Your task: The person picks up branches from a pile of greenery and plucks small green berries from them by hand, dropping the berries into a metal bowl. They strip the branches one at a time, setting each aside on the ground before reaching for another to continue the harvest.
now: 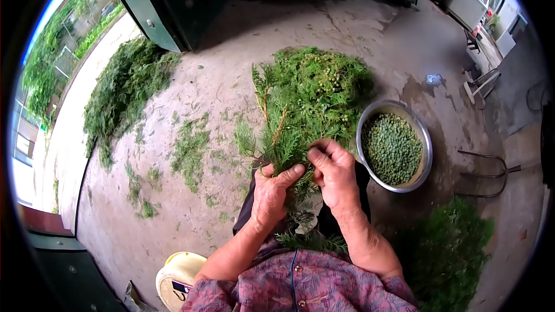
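Observation:
My left hand is closed around a leafy green arborvitae branch, which points up and away from my lap. Beside it, my right hand pinches thumb and forefinger together at the branch's right side; what lies between the fingertips is too small to make out. Just beyond the branch is a heap of cut arborvitae branches dotted with small pale green cones. To the right of my right hand stands a metal basin holding many small round green cones.
Another pile of cut greenery lies at the left by the doorway, with loose sprigs scattered on the concrete floor. More greenery is at lower right, near a metal fork head. A pale bucket stands at lower left.

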{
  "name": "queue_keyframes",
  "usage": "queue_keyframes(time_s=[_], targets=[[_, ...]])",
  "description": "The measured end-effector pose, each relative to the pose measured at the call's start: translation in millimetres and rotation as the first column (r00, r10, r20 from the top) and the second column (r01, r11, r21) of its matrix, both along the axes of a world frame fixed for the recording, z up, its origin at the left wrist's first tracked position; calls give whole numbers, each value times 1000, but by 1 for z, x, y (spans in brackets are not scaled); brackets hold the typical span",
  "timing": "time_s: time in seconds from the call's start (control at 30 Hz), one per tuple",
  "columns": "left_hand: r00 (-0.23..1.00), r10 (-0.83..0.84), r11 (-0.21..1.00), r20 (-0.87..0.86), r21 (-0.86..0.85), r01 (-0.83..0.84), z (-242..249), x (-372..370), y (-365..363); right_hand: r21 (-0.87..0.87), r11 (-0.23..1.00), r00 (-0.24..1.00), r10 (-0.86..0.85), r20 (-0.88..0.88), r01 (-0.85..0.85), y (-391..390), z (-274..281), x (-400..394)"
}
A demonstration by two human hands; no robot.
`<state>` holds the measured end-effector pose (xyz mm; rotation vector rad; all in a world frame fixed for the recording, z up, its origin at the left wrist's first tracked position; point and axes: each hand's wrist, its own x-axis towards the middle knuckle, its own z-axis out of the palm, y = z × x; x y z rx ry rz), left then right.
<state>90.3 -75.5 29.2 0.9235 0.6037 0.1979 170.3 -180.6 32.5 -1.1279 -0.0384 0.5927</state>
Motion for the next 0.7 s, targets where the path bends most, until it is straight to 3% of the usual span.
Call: queue_keyframes(time_s=[0.1,0.17,0.27,0.3,0.33,0.37,0.4,0.43,0.53,0.57,0.6,0.7], targets=[[993,117,990,19,-87,-114,8,4,3,242,929,956,-249,-157,282,-23,-13,31],[971,238,968,-20,-74,-239,7,6,12,244,924,951,-258,-168,294,-43,-17,42],[971,185,979,154,-111,-169,12,7,33,161,932,926,-280,-254,326,-84,-38,62],[962,186,977,202,-144,-159,14,10,39,155,901,889,-348,-298,405,-99,-45,74],[951,185,974,247,-178,-143,12,12,46,221,817,797,-397,-455,533,-114,-43,91],[942,178,971,284,-207,-121,14,15,52,361,704,774,-439,-456,612,-134,-46,113],[930,172,967,324,-234,-98,15,17,58,421,674,795,-519,-314,607,-154,-41,124],[918,176,952,354,-298,-67,10,21,67,296,828,872,-488,-39,477,-189,-73,145],[823,154,962,546,-272,0,18,25,76,61,651,618,-682,-392,757,-171,-51,133],[759,137,961,636,-272,55,10,27,83,88,764,759,-606,-239,639,-158,-55,119],[728,128,959,674,-271,82,11,29,85,182,885,904,-420,-83,428,-138,-43,101],[695,164,957,700,-284,60,12,29,85,106,994,1000,23,-17,-21,-87,-21,57]])
